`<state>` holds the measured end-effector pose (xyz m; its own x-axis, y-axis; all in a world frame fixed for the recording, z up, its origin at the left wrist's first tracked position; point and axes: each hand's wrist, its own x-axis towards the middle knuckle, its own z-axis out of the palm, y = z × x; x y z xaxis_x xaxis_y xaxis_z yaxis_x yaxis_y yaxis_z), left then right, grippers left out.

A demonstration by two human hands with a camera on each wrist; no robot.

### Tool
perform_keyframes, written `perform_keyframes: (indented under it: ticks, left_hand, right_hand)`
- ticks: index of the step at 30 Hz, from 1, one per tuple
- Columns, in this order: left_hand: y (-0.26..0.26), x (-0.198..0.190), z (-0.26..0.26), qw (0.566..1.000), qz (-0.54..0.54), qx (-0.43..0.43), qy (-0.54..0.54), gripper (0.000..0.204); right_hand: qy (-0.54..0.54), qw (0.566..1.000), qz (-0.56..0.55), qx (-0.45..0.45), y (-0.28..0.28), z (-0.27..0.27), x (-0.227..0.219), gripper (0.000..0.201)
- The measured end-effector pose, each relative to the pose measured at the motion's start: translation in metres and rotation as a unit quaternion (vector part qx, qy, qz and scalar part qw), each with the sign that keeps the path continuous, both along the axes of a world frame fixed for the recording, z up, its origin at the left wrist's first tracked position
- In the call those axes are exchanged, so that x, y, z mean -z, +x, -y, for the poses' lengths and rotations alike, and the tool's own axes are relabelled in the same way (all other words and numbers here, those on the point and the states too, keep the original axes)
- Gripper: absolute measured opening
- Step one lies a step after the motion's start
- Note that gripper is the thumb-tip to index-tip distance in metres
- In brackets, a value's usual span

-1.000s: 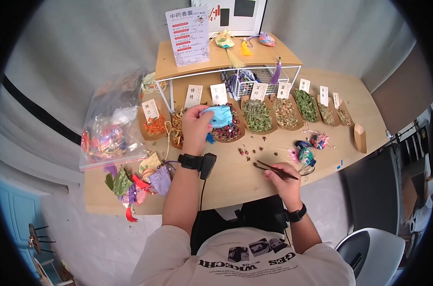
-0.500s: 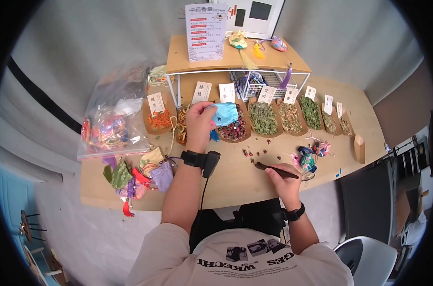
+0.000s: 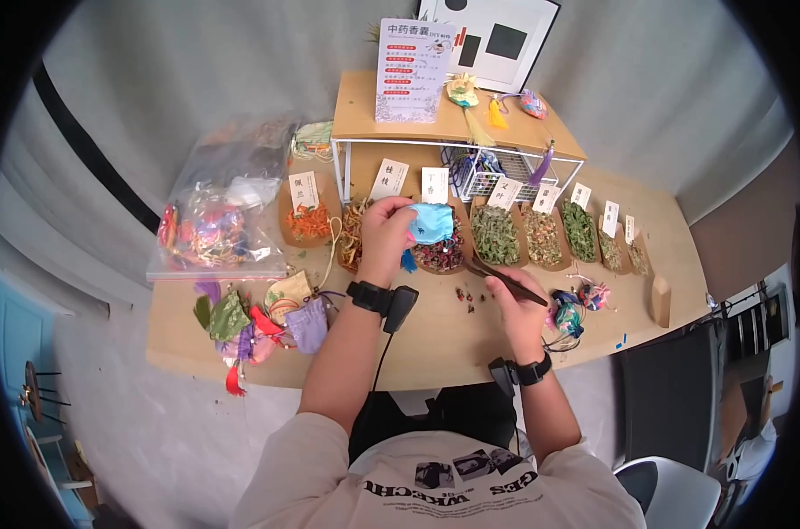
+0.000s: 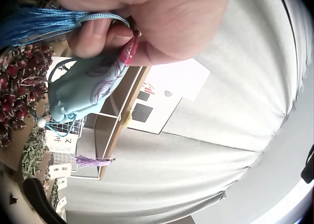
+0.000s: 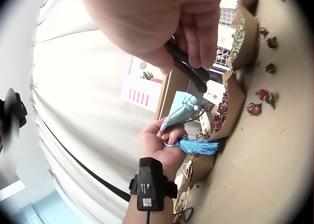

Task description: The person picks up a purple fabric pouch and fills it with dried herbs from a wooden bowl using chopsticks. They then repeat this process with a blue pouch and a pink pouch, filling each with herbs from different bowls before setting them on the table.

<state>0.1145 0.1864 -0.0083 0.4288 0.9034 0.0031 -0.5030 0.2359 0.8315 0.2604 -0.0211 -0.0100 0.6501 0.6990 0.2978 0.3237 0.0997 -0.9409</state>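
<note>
My left hand [image 3: 386, 242] pinches the bottom end of a light blue drawstring pouch [image 3: 432, 226], held up in front of the tray of dried rosebuds [image 3: 439, 258]. A blue tassel [image 4: 41, 28] hangs from that end by a cord loop. White beads sit on the drawstring at its other end. In my right hand [image 3: 520, 324] is a pair of dark tweezers [image 5: 194, 77], its tips pointing toward the pouch and apart from it. Nothing shows between the tips. Several loose rosebuds [image 5: 253, 109] lie on the table below.
A row of paper trays with dried herbs [image 3: 496, 236] and name cards runs along the table, before a wooden shelf [image 3: 351, 115]. At left are a clear plastic bag [image 3: 215, 234] and several cloth pouches [image 3: 307, 326]; more small pouches [image 3: 569, 319] lie at right.
My right hand has lifted the tweezers from near the loose rosebuds, up toward the rosebud tray and pouch. My left hand keeps holding the pouch. The head view has shifted.
</note>
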Motion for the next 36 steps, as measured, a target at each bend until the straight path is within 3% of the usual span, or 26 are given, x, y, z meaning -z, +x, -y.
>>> perform_keyframes:
  ticks: [3,5,11,14,23,28,32,36]
  left_hand:
    - [0.0,-0.002,0.002,1.0,-0.017,0.002,0.01,0.015]
    - [0.001,0.0,0.002,1.0,-0.023,0.009,0.013,0.016]
    - [0.006,0.004,0.003,0.998,-0.031,0.004,0.045,0.016]
    - [0.008,0.007,0.002,0.996,-0.052,-0.011,0.066,0.016]
    - [0.006,0.007,0.001,0.996,-0.061,-0.018,0.056,0.016]
    - [0.004,0.01,-0.003,0.997,-0.049,-0.011,0.054,0.015]
    - [0.005,0.009,0.0,0.999,-0.019,-0.021,0.039,0.013]
    - [0.003,0.011,-0.004,0.998,-0.045,-0.015,0.04,0.013]
  right_hand:
    - [-0.007,0.999,-0.029,0.027,0.009,0.021,0.01,0.018]
    - [-0.042,0.999,-0.017,-0.001,0.01,0.036,0.01,0.017]
    - [-0.09,0.993,0.075,-0.014,0.0,0.057,0.011,0.017]
    - [-0.077,0.995,0.049,-0.027,-0.003,0.057,0.015,0.018]
    - [-0.087,0.99,0.109,-0.031,-0.006,0.052,0.015,0.017]
    - [-0.032,0.99,0.137,-0.002,-0.004,0.028,-0.001,0.017]
    - [0.011,0.996,0.092,0.015,-0.008,-0.004,-0.006,0.019]
    - [-0.002,0.995,0.1,0.019,-0.003,0.009,-0.002,0.018]
